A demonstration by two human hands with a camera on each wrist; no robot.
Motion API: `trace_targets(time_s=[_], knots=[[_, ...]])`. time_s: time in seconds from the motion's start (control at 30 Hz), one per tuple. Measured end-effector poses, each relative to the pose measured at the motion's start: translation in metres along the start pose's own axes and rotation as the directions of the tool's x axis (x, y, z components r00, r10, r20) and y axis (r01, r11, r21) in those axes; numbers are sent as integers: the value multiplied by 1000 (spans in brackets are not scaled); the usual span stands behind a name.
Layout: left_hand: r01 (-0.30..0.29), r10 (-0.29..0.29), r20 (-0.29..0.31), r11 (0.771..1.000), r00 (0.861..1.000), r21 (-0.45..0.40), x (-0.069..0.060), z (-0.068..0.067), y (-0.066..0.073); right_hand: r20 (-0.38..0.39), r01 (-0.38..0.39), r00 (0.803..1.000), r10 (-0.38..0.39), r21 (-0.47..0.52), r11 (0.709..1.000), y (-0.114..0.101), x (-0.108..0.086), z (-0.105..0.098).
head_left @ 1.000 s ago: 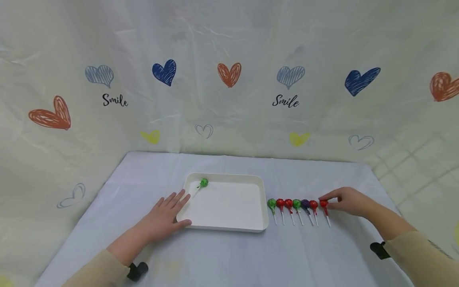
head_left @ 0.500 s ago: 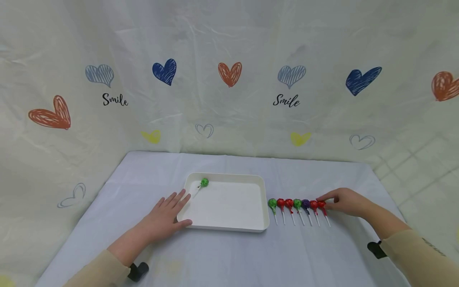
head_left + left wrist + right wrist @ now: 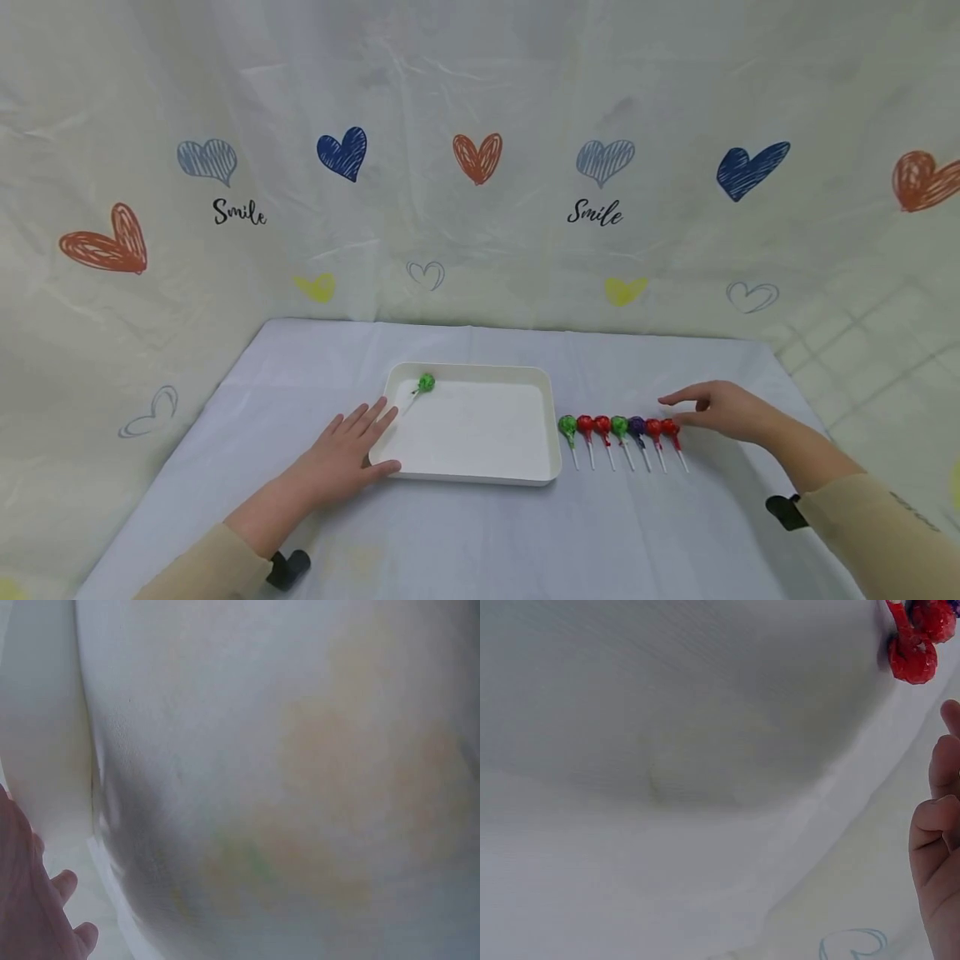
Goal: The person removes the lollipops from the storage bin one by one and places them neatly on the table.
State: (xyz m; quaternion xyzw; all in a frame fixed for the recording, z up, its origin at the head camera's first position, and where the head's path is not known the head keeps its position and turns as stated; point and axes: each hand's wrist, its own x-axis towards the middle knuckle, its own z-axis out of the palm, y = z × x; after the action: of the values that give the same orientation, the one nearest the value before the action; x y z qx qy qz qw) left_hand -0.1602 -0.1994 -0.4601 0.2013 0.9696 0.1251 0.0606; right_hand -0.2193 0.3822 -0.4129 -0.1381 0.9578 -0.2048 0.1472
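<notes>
My left hand [image 3: 341,458] rests with spread fingers on the left edge of a white tray [image 3: 480,479]. Inside that tray, near its back left corner, lies a green lollipop [image 3: 426,382]. To the right of the tray several wrapped lollipops stand side by side in a row: a green lollipop [image 3: 567,426] at the left end, then red ones, another green one [image 3: 618,426], a purple lollipop [image 3: 637,427] and two more red. Just above the rightmost red lollipop [image 3: 671,428], my right hand [image 3: 723,410] hovers holding nothing; the right wrist view shows a gap between them.
A white cloth covers the table [image 3: 465,533]. Behind it hangs a pale backdrop [image 3: 525,250] printed with hearts and the word Smile. The lollipop sticks point toward the front of the table.
The rightmost red lollipop slid left against its neighbour under my right hand. That hand then let go and lifted slightly away. My left hand has stayed on the tray.
</notes>
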Motion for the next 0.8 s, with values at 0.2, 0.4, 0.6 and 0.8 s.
trace_targets(time_s=[0.2,0.4,0.6,0.8], knots=[[-13,13,-8,1000,1000,-7,0,-1,0,4,16,1000,-16,3,1000,-10,4,-2],[-35,34,-33,999,999,-13,2,4,-6,11,9,1000,-9,-5,1000,-30,16,-7],[-3,3,-15,1000,1000,-3,4,8,-7,25,47,999,-48,6,999,-53,32,-9],[3,-3,8,1000,1000,-10,2,3,-3,18,62,998,-62,34,998,-76,49,-3]])
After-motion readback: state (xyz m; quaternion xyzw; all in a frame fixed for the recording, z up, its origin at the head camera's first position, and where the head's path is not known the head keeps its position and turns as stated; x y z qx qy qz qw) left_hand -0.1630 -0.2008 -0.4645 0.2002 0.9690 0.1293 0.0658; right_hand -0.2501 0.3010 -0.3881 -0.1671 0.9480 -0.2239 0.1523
